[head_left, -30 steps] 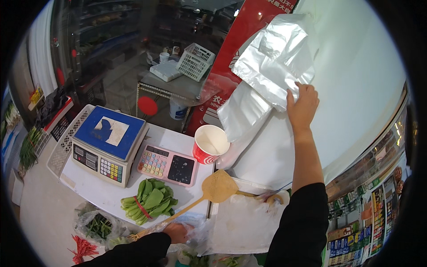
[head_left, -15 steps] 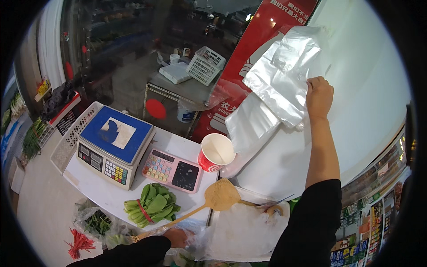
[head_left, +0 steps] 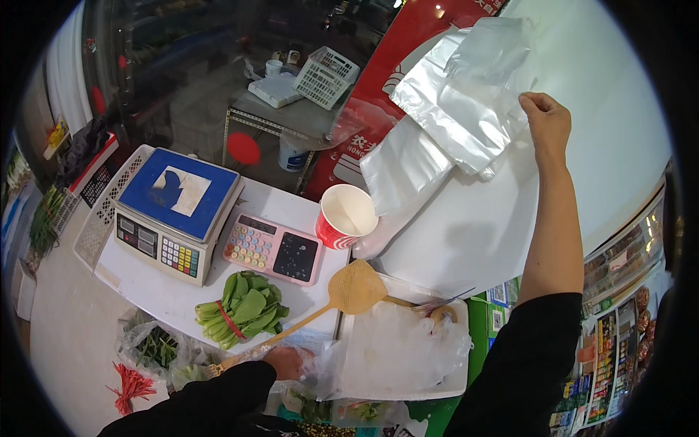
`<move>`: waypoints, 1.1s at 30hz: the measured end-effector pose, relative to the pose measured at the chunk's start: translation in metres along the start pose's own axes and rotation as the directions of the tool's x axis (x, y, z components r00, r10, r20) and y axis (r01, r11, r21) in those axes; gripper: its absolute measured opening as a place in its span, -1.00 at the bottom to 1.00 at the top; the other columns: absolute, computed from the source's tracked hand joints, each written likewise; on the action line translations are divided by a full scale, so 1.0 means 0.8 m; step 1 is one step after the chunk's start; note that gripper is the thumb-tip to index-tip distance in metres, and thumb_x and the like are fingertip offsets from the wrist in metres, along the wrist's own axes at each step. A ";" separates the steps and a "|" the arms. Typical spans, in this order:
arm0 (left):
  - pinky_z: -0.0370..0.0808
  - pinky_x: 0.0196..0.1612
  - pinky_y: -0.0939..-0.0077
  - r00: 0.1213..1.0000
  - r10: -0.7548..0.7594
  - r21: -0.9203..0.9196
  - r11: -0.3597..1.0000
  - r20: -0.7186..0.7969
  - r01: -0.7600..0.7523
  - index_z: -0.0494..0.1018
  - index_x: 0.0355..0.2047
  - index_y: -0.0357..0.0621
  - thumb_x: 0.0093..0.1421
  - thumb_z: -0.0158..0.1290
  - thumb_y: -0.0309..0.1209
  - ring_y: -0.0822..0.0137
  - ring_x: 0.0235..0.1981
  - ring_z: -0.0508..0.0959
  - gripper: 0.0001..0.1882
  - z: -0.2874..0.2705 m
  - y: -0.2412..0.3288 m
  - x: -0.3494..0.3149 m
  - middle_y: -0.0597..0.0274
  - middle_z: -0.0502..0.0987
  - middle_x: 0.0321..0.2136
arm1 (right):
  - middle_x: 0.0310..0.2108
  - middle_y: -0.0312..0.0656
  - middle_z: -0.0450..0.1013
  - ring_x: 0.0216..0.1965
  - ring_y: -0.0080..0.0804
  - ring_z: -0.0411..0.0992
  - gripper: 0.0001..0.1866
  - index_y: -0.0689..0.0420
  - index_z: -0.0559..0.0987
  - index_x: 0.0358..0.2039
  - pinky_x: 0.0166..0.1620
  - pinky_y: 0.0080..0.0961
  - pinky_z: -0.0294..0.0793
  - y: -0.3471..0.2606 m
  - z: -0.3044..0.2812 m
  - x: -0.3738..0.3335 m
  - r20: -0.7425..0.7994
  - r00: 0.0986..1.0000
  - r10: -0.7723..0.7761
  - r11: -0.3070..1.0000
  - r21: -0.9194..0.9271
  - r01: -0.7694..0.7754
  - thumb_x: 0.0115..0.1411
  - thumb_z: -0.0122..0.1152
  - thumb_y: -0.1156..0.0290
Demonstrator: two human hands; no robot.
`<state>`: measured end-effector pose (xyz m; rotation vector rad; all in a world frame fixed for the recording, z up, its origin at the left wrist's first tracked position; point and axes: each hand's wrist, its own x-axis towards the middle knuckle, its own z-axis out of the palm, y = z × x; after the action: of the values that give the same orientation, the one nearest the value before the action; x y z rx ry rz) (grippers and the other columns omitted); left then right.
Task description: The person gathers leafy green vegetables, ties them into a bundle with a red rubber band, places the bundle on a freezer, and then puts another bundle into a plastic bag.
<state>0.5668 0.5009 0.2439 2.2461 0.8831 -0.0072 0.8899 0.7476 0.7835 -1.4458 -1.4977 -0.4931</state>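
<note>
My right hand (head_left: 549, 125) is raised at the upper right, its thumb and fingers pinched on the right edge of a translucent plastic bag (head_left: 477, 87). That bag is the top one of a hanging stack against the white wall, with another sheaf of bags (head_left: 406, 162) below it. Low in the middle, my left hand (head_left: 284, 362) is closed on a crumpled clear plastic bag (head_left: 320, 370); its fingertips are partly hidden. A bunch of leafy greens (head_left: 244, 307) tied with a red band lies just beyond it. A yellow fly swatter (head_left: 357, 286) lies beside the greens, its handle passing under my left forearm.
A weighing scale (head_left: 177, 193) stands on the white table, with a pink calculator (head_left: 273, 248) and a red-and-white paper tub (head_left: 347, 215) to its right. A white foam tray (head_left: 408, 357) lies at the front. Red ties (head_left: 131, 387) and bagged greens (head_left: 156, 346) sit at lower left.
My right hand has moved right and up, drawing the edge of the top bag away from the stack. My left hand has stayed in place. The whole view has shifted slightly.
</note>
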 end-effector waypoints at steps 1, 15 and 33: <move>0.54 -0.15 0.02 0.999 0.035 0.016 0.999 -0.032 -0.034 0.51 0.02 0.00 0.14 0.05 -0.06 -0.02 -0.23 0.63 -0.52 0.022 -0.015 0.005 -0.02 0.64 -0.34 | -0.47 -0.28 0.58 -0.47 -0.57 0.45 -0.84 0.16 0.72 -0.33 -0.29 -0.54 0.46 -0.003 -0.002 -0.001 -0.035 0.999 -0.007 1.000 0.025 0.008 0.13 0.36 0.37; 0.53 -0.18 -0.04 0.995 -0.021 -0.007 1.000 -0.095 0.021 0.46 0.13 0.12 0.17 0.02 -0.09 -0.01 -0.26 0.63 -0.49 -0.009 0.006 -0.002 0.06 0.64 -0.30 | -0.36 -0.30 0.55 -0.36 -0.59 0.38 -0.70 0.20 0.69 -0.28 -0.24 -0.55 0.39 -0.002 -0.010 0.023 0.034 0.999 -0.011 1.000 -0.001 0.011 0.10 0.40 0.22; 0.49 -0.10 0.04 0.997 0.036 -0.013 0.999 -0.061 -0.037 0.52 -0.12 -0.20 0.36 -0.09 0.02 -0.12 -0.24 0.60 -0.51 -0.009 0.002 0.015 -0.16 0.60 -0.33 | -0.35 -0.38 0.48 -0.26 -0.63 0.38 -0.77 0.18 0.62 -0.15 -0.17 -0.61 0.37 -0.002 -0.027 -0.266 0.816 0.578 0.005 0.994 0.060 -0.094 0.27 0.22 0.32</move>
<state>0.5750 0.5119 0.2473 2.2590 0.8715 0.0846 0.8607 0.6158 0.6174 -1.7314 -2.1436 0.3840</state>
